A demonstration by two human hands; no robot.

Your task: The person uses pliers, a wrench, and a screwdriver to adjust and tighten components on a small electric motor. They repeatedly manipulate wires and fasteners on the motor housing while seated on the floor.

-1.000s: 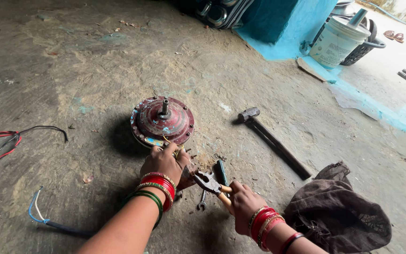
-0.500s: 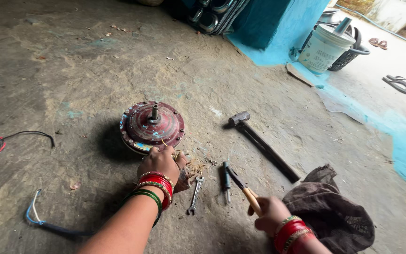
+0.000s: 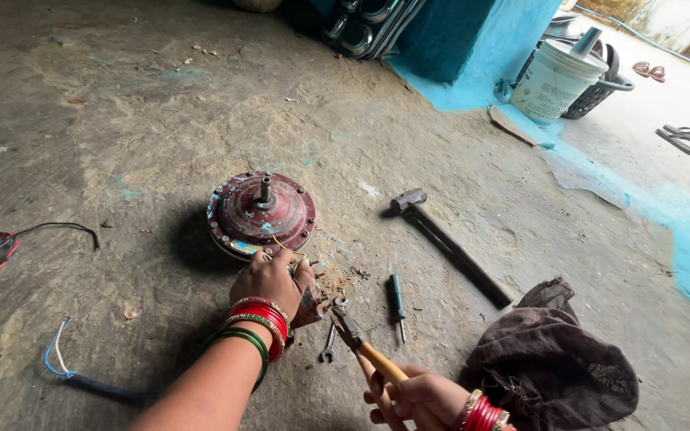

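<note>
Single head view, looking steeply down, close over floor.

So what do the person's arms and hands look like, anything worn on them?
Both forearms are bare, with no sleeves and no gloves. The left hand has a stack of red bangles at the wrist, edged in gold, with green ones behind them. The right hand wears red bangles with a gold edge.
</note>
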